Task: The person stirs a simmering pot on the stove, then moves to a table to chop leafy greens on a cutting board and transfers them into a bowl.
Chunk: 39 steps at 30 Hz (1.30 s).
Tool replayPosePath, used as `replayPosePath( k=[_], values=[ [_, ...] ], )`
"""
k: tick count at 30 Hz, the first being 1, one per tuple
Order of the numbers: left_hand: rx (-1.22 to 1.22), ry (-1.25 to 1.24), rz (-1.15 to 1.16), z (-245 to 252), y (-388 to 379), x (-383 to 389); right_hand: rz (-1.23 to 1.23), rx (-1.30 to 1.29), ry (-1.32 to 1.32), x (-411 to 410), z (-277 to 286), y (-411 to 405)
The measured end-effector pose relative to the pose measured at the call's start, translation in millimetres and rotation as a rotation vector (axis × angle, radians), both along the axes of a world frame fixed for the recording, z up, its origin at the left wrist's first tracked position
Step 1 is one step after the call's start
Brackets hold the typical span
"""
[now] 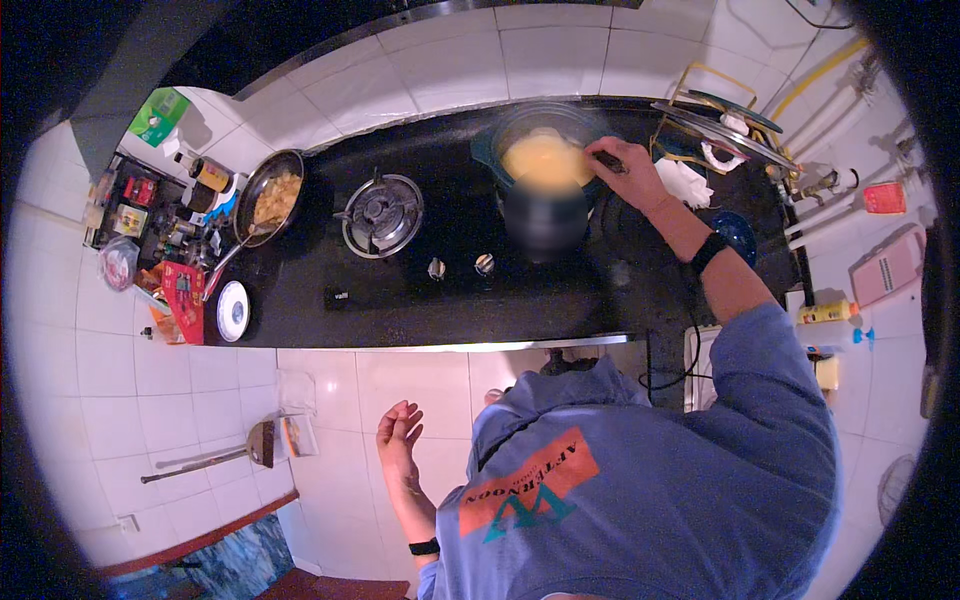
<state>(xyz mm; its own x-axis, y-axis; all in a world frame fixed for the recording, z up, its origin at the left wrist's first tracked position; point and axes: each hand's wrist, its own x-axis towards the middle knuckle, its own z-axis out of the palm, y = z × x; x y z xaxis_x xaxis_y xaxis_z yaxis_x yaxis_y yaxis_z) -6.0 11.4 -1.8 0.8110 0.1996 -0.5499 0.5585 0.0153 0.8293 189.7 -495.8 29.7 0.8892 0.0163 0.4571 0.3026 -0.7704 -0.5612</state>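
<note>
My right hand [628,171] is at the right rim of a dark teal pot [487,154] on the stove. Its fingers are closed around a short dark handle [609,162]; what the handle belongs to is unclear. Yellow-orange food [541,156] shows inside the pot, blurred. A dark round shape [546,221] in front of the pot is too smeared to identify. Away from the counter, my left hand [400,431] hangs over the tiled floor with fingers loosely bent, holding nothing.
Left of the bare gas burner [382,216], a frying pan [274,196] holds cooked pieces. A small white lid or dish [233,310] lies near the front edge. Seasoning bottles [206,174] crowd the left. At right stand a lid rack [712,124], crumpled white paper [684,182] and a blue bowl [735,234].
</note>
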Motion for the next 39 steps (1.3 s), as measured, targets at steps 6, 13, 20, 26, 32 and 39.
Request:
replayPosePath(
  k=[6,13,20,26,32,39],
  values=[
    [-0.026,0.02,0.046,3,1,-9,-0.089,0.366,-0.039,3,-13,5],
    [0.007,0.007,0.038,5,9,-14,-0.247,1.068,0.27,-6,-9,19],
    [0.021,0.006,0.019,-1,15,-11,-0.353,1.32,0.223,-25,-3,6],
    [0.016,0.005,-0.003,4,11,-2,-0.318,1.274,0.063,-39,13,-2],
    [-0.011,0.004,0.0,3,9,5,-0.289,1.242,-0.053,-41,33,-9],
    [-0.006,-0.005,-0.009,0,9,4,-0.326,1.154,-0.029,-36,35,-15]
  ],
)
